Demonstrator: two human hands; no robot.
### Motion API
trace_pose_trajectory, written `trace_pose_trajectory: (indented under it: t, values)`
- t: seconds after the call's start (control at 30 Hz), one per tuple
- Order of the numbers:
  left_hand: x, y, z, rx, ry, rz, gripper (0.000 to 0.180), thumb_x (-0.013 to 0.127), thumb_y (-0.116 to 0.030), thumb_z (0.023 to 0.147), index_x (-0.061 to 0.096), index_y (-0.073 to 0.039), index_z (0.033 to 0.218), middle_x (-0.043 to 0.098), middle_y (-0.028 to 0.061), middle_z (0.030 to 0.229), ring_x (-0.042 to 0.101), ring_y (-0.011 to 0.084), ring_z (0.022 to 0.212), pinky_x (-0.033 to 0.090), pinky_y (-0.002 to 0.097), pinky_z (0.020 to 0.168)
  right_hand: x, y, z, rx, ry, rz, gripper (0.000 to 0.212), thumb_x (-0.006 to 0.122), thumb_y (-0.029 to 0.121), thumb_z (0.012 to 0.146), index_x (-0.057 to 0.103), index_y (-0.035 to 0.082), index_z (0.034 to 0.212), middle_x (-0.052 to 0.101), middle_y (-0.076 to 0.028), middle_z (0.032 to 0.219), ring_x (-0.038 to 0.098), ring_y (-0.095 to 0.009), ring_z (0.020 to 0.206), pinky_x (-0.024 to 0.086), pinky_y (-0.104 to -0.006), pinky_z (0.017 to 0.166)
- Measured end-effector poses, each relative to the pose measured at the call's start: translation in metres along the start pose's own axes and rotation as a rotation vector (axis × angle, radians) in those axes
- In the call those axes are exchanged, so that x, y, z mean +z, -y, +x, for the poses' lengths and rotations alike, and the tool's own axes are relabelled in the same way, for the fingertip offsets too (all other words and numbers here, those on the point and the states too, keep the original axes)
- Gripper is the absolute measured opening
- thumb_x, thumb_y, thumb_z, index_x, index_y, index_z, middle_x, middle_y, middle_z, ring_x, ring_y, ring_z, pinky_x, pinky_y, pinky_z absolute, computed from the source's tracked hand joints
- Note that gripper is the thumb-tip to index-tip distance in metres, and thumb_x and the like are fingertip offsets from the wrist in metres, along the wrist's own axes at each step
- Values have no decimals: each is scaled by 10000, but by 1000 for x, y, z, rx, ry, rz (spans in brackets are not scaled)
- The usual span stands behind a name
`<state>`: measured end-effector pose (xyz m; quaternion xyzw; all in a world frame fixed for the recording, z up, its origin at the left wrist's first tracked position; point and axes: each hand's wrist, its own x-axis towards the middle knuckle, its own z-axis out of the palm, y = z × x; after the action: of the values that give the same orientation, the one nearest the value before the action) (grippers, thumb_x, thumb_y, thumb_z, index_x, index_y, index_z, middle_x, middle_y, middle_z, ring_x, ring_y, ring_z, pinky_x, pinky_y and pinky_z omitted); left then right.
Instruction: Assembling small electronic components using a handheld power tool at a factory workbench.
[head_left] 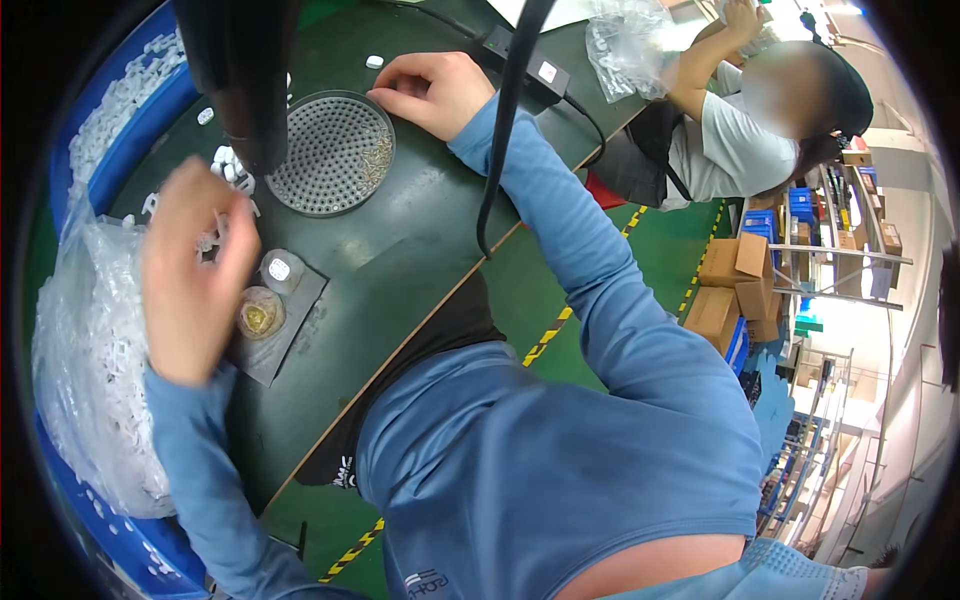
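Within the round tray (312,148), brassy pieces (376,160)

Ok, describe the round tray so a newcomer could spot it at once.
On the green table, find the right hand. Beside it lies the tray, a flat grey disc. Unlike its neighbours, it is covered in small round holes or dimples, with tiny yellowish bits toward one side.

Motion blur softens the bare left hand (195,285); whether its fingers hold anything cannot be told. A black cylindrical column (235,75), cut off above, hides some rim of the round grey perforated tray (310,165). Toward the green table's (420,260) front edge, 2 small round clear containers (261,313) have indistinct contents.
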<state>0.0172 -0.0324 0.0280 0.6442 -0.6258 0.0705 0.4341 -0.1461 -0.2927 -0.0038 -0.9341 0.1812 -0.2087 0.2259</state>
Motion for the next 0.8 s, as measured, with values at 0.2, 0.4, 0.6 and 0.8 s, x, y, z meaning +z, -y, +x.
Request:
trace_pose_trajectory:
  t: [0.2, 0.4, 0.6, 0.8]
  values:
    - [1, 135, 35, -63, 195, 283, 318, 658, -76, 898, 624, -22, 1210, 616, 184, 1072, 611, 378, 1073, 500, 439, 933, 22, 5, 11, -115, 69, 154, 209, 732, 193, 881, 737, 19, 995, 712, -90, 792, 667, -140, 691, 546, -296, 673]
    - [30, 124, 63, 1, 393, 282, 267, 678, -30, 842, 645, -13, 1106, 620, 168, 1065, 613, 374, 1056, 502, 429, 931, 9, -11, -4, -91, 12, 176, 198, 755, 163, 862, 737, 27, 1005, 707, -72, 774, 642, -130, 657, 523, -278, 646]
    - [6, 92, 44, -94, 166, 315, 181, 694, -127, 859, 670, -15, 999, 654, 144, 953, 650, 328, 942, 527, 414, 856, -13, 37, -21, -331, -322, 104, 73, 763, 58, 842, 711, 10, 860, 594, -57, 646, 552, -132, 539, 442, -288, 503]
    - [-31, 8, 6, -492, -125, -185, 159, 765, -110, 878, 728, -1, 989, 595, -36, 743, 491, 42, 666, 423, 228, 610, -10, 111, -25, -861, 91, 161, 305, 844, 130, 749, 726, 46, 1018, 591, -46, 669, 596, -227, 558, 480, -349, 505]
